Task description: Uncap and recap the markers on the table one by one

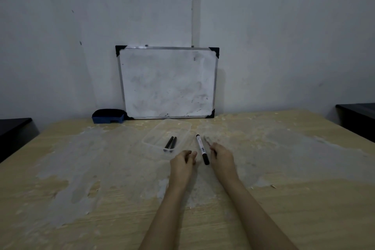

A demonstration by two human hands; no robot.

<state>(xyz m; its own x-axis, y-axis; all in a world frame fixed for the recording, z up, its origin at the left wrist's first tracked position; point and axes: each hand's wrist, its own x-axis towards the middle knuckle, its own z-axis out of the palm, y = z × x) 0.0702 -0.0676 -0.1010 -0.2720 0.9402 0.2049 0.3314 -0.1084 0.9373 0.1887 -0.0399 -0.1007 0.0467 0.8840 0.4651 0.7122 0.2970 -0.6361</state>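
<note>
Marker [202,149] lies free; fingertips blurred

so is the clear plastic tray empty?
No. The clear plastic tray holds two black markers lying side by side at its near end.

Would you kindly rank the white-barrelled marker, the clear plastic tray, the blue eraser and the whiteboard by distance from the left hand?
From the left hand:
1. White-barrelled marker, just to its right.
2. Clear plastic tray, just beyond.
3. Blue eraser, far left by the wall.
4. Whiteboard, leaning on the wall; close to the eraser's rank.
</note>
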